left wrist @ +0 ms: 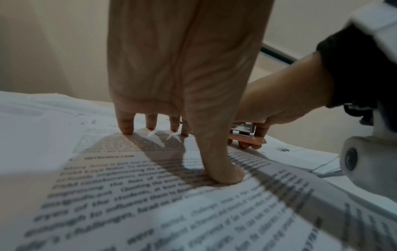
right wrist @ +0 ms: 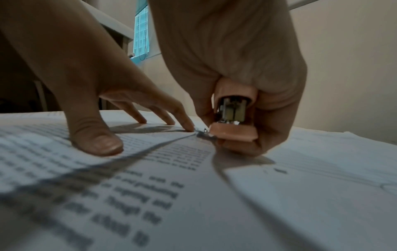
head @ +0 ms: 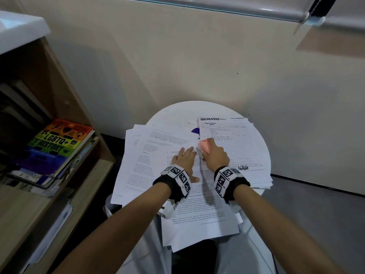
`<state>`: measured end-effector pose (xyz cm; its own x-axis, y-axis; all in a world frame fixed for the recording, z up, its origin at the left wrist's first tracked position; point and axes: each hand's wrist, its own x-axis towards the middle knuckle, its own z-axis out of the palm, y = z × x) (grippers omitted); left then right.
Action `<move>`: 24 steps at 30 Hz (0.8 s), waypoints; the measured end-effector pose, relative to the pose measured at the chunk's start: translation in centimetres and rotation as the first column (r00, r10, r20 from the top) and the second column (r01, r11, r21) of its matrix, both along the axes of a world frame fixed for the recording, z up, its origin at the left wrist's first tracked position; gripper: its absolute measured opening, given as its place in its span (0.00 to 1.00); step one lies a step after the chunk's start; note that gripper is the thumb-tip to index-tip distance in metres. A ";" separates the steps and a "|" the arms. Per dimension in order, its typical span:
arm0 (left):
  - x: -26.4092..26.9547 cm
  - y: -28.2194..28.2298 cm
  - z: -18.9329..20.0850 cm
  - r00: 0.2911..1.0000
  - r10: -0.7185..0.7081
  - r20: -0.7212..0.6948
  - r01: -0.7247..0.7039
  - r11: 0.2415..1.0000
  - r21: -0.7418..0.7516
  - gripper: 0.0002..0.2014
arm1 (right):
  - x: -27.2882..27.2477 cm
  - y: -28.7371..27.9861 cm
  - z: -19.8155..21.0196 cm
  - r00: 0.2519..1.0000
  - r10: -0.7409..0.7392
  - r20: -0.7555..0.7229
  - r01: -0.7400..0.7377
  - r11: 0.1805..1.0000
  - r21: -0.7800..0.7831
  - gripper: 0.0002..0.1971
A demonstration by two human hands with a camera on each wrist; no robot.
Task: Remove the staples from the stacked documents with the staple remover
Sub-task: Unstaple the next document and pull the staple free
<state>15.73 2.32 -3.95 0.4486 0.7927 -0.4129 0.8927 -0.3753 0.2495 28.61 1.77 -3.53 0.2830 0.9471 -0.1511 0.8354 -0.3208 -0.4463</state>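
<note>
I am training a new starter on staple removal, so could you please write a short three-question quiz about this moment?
1. True or false: the left hand lies with its fingers spread on the printed document.
2. Which hand grips the pink staple remover?
3. The remover's metal end meets the document at: A) its bottom edge; B) its top corner, beside the left fingertips; C) its middle.

Key: 1 true; 2 the right hand; 3 B.

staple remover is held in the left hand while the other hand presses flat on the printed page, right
Not quite: the right hand grips the staple remover, and the left hand presses flat on the printed page. The head view shows this.
</note>
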 end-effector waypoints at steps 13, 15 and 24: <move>0.0 0.2 -0.4 1.000 -0.001 0.007 0.001 0.999 0.046 0.48 | -1.1 1.1 -0.4 0.992 0.037 0.122 -0.044 0.997 0.056 0.24; 0.0 0.2 -0.4 1.000 -0.004 0.014 0.004 0.998 0.057 0.48 | -1.0 1.3 -0.4 0.993 0.042 0.111 -0.047 0.998 0.051 0.23; 0.2 0.1 0.2 1.000 0.008 -0.006 -0.008 0.999 0.048 0.50 | -1.3 2.8 0.4 1.000 0.010 0.025 -0.010 1.000 0.011 0.20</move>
